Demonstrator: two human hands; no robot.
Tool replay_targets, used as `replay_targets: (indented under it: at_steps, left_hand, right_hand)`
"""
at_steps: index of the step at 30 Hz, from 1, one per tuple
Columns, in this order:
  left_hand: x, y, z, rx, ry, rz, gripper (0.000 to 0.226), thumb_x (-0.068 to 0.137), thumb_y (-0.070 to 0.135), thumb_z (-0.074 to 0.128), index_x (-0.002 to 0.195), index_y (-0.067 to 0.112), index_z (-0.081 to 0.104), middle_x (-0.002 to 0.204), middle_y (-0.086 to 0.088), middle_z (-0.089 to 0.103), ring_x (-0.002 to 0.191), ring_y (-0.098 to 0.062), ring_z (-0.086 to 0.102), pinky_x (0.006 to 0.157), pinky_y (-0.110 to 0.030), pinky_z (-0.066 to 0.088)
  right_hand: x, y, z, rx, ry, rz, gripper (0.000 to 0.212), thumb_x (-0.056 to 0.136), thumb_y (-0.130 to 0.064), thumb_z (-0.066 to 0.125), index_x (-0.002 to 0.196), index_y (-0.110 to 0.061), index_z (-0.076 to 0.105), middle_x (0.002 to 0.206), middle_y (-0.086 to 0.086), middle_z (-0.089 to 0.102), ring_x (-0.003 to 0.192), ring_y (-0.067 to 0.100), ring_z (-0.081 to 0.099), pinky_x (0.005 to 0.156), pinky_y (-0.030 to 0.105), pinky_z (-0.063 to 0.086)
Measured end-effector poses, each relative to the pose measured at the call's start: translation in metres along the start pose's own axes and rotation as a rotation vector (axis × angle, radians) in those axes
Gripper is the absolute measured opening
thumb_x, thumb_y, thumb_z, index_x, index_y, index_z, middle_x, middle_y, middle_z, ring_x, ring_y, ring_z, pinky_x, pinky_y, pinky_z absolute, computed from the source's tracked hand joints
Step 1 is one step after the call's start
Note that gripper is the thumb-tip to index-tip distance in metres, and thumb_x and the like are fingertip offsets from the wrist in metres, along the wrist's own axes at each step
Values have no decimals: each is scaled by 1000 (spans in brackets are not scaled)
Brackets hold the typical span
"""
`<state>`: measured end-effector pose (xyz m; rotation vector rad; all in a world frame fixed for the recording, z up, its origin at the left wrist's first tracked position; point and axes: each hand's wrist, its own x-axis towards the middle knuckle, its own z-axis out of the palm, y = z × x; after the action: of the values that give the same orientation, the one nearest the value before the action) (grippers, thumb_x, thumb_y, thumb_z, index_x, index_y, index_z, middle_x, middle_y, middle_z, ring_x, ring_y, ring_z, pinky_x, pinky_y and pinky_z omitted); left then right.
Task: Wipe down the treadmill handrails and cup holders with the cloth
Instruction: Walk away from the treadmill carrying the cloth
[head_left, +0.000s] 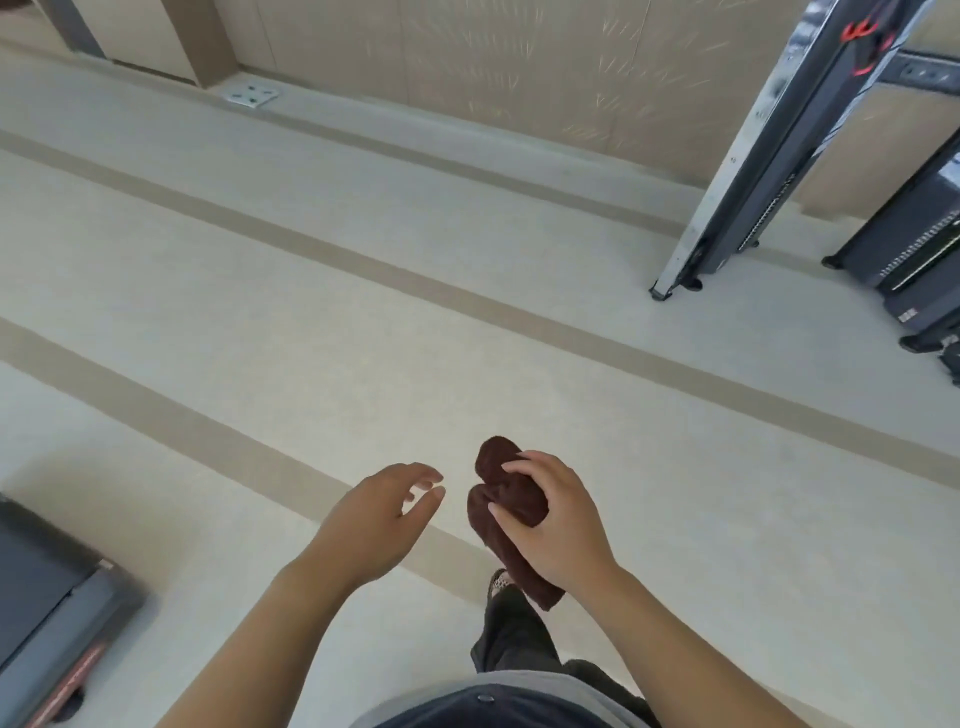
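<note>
My right hand (558, 519) grips a bunched dark brown cloth (511, 499) in front of my waist, above the pale floor. One end of the cloth sticks up past my fingers and the other hangs below my palm. My left hand (387, 512) hovers just left of the cloth with its fingers loosely spread, holding nothing and not touching it. The rear end of a treadmill deck (47, 613), dark belt in a grey frame, shows at the lower left edge. Its handrails and cup holders are out of view.
Pale floor with tan stripes (311, 260) stretches ahead to a beige wall. A floor socket plate (252, 95) lies near the wall. A grey gym machine frame (753, 156) and a black weight stack (914, 249) stand at the right. My leg and shoe (501, 584) are below the cloth.
</note>
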<state>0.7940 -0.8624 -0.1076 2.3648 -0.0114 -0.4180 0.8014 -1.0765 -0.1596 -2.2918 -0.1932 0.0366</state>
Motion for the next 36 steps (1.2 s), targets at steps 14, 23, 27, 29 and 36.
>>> replay_targets:
  at_steps: [14, 23, 27, 29, 36]
  left_hand:
    - [358, -67, -84, -1, 114, -105, 28, 90, 49, 41, 112, 39, 55, 113, 24, 58, 95, 1, 57, 79, -22, 45]
    - [624, -87, -226, 184, 137, 2, 35, 92, 48, 38, 122, 35, 49, 121, 16, 56, 106, -7, 55, 86, -32, 48]
    - [723, -89, -298, 218, 200, 46, 35, 92, 47, 38, 123, 34, 49, 124, 15, 56, 107, -7, 55, 84, -31, 48]
    - [770, -94, -327, 232, 184, 72, 35, 92, 47, 39, 123, 35, 49, 125, 16, 55, 108, -7, 55, 84, -30, 48]
    - [943, -154, -452, 215, 277, -18, 36, 92, 49, 37, 126, 38, 45, 127, 17, 53, 105, -7, 56, 85, -30, 49]
  right_hand:
    - [382, 80, 53, 9, -90, -64, 29, 74, -50, 64, 101, -40, 59, 116, -29, 49, 109, -4, 48, 94, 10, 33]
    - [671, 57, 86, 90, 11, -52, 28, 73, -42, 71, 99, -39, 60, 116, -25, 54, 110, 0, 52, 98, 27, 44]
    - [789, 38, 99, 90, 55, -71, 28, 75, -40, 72, 100, -37, 61, 115, -22, 55, 108, 5, 55, 96, 23, 45]
    - [845, 31, 109, 119, 86, -57, 28, 75, -40, 71, 100, -35, 61, 114, -20, 57, 107, 4, 55, 95, 22, 46]
    - [1090, -7, 170, 153, -18, -190, 28, 76, -38, 72, 101, -31, 62, 116, -16, 58, 109, 6, 55, 95, 29, 48]
